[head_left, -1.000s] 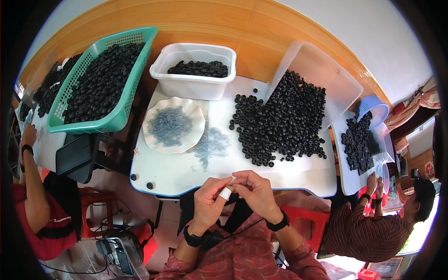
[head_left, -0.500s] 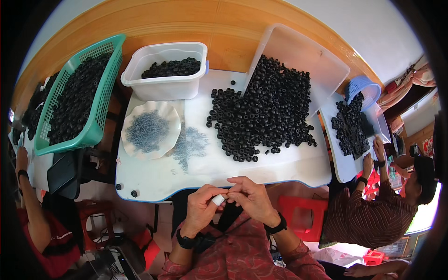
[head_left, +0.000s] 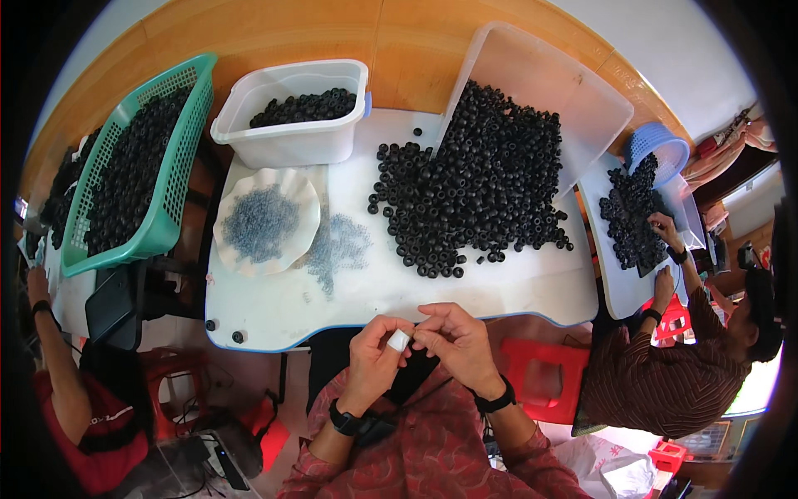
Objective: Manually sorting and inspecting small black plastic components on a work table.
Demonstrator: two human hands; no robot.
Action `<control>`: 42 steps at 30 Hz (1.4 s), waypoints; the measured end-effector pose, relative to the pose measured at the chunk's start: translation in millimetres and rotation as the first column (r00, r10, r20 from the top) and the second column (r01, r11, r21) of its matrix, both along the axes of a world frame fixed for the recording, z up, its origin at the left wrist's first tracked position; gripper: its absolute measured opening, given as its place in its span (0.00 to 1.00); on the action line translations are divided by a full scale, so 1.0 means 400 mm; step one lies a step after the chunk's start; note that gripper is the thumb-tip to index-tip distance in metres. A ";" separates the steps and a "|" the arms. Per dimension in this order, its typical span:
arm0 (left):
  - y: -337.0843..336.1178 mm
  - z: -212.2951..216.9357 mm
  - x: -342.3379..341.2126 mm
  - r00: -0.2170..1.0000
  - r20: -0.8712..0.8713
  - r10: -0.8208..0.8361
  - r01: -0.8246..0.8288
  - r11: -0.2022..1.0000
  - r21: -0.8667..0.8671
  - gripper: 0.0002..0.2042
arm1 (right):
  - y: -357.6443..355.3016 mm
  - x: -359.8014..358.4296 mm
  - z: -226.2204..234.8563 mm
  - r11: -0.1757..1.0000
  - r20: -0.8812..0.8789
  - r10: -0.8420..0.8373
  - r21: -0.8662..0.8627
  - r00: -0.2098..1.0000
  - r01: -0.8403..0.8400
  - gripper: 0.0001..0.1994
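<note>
Table (head_left: 499,291) carries heap of rings (head_left: 478,191) on right half, spilling from tipped clear bin (head_left: 565,91) at far right corner; tub (head_left: 291,125) with rings at far edge, left of centre; scalloped plate (head_left: 266,220) of small beads near left edge, in front of tub; loose beads (head_left: 337,249) just right of plate; two stray rings (head_left: 224,331) at near left corner; mesh basket (head_left: 137,179) of rings off table's left edge; both hands, left hand (head_left: 378,353) and right hand (head_left: 455,341), touching just before near edge, centre; second table (head_left: 619,291) right, with smaller ring pile (head_left: 632,212).

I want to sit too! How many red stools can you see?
3: one red stool right of the hands, one at lower left, one by the person at right. More may be hidden.
</note>
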State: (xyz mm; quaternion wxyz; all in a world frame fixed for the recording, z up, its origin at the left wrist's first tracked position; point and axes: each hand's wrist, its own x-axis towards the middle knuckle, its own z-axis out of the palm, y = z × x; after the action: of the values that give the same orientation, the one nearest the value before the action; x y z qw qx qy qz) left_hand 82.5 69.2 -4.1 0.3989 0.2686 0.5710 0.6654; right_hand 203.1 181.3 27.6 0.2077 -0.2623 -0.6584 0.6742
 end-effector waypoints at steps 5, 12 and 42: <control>0.009 0.004 0.000 0.963 0.269 0.013 -0.018 1.000 0.016 0.08 | -0.002 0.009 0.006 0.997 0.025 -0.076 -0.030 0.997 0.077 0.14; -0.002 -0.012 -0.003 0.907 0.421 -0.012 -0.028 0.996 0.088 0.10 | -0.024 0.006 0.018 0.997 0.030 -0.068 0.036 0.997 0.067 0.10; 0.005 0.016 0.015 0.920 0.387 0.062 -0.087 0.995 0.047 0.08 | 0.024 -0.003 -0.012 0.776 -0.010 -0.313 0.573 0.950 0.262 0.08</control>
State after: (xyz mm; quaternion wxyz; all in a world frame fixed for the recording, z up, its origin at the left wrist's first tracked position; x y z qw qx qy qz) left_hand 88.4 71.2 2.3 0.4690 0.1234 0.4698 0.7377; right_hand 201.9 190.9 22.6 0.3482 -0.3147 -0.7893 0.3959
